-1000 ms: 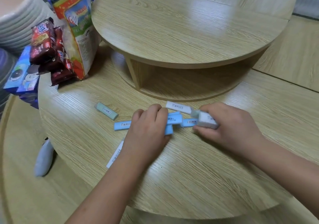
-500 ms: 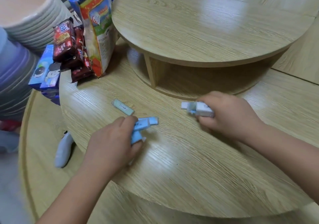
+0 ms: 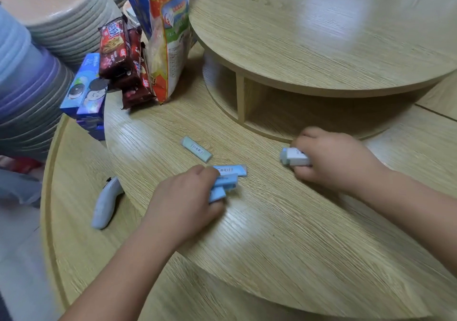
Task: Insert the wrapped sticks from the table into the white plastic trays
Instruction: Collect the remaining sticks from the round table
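Clutching blue sticks [image 3: 226, 181], left hand [image 3: 184, 203]; white tray [image 3: 295, 157], right hand [image 3: 333, 161].

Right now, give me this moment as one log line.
left hand: grips blue sticks | right hand: grips white tray | green stick: loose on table

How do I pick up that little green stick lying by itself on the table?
Pinch the green stick across its two long sides, near the middle, coming down from above. It lies flat on the table with bare wood all round it, so both sides are free, and its narrow shape should suit a thumb-and-finger pinch.
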A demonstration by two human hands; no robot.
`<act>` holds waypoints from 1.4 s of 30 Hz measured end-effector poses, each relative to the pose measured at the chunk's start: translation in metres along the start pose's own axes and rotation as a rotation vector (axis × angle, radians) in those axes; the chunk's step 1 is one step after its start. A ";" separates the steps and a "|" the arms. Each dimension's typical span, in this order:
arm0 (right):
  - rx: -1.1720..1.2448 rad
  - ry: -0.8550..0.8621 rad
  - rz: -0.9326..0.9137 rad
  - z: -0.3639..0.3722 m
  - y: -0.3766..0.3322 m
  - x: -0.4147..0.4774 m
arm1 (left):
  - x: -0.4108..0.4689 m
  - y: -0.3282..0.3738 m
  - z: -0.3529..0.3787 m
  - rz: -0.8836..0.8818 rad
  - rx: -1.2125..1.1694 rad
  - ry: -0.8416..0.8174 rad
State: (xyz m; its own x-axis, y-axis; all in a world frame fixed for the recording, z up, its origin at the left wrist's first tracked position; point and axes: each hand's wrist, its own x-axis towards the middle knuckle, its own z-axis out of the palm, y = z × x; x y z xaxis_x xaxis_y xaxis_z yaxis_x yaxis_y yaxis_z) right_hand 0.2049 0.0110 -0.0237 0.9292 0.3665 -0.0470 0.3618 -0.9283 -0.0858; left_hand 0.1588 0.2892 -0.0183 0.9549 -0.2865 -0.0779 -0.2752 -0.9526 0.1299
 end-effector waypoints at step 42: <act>0.105 -0.121 0.137 -0.008 -0.135 0.122 | 0.036 -0.083 0.008 -0.493 -0.374 0.236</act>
State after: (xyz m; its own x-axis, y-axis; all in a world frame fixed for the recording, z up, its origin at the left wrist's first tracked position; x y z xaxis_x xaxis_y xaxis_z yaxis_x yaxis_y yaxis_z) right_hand 0.2695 0.1806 -0.0096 0.9511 0.2482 -0.1836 0.2172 -0.9606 -0.1734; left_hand 0.2157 0.3574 -0.0395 0.9696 0.2448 -0.0029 0.2171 -0.8542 0.4725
